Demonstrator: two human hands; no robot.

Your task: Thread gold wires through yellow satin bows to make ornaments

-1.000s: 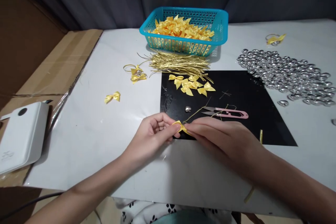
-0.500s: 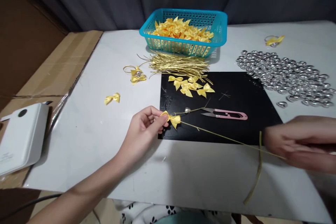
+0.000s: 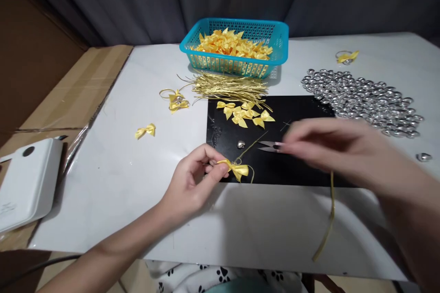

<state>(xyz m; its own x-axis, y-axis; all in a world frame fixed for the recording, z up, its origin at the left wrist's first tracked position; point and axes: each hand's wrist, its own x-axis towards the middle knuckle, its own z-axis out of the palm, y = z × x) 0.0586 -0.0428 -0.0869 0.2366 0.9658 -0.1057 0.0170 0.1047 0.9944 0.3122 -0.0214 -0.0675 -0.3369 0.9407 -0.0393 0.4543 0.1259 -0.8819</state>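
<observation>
My left hand (image 3: 197,178) pinches a yellow satin ribbon bow (image 3: 239,171) between thumb and fingers, above the near edge of the black mat (image 3: 237,175). A thin gold cord (image 3: 252,142) comes off the bow, with one end pointing up right and a short loop hanging at its right side. Just beyond lies a small silver heart-shaped bead (image 3: 241,144); whether the cord runs through it I cannot tell. My right hand (image 3: 326,149), slightly blurred, is closed over the thread snips (image 3: 271,146). Their blades point left and the pink handle is hidden under my fingers.
A blue basket (image 3: 233,58) of yellow bows stands at the back. Before it lie gold cords (image 3: 230,88) and loose bows (image 3: 240,112). Silver beads (image 3: 364,98) are heaped right. A gold cord piece (image 3: 326,229) lies at the front; a white power bank (image 3: 30,183) sits left.
My right hand has let go of the stretched gold cord and moved left onto the snips. The cord now curls by the bow. My left hand has shifted slightly right with the bow.
</observation>
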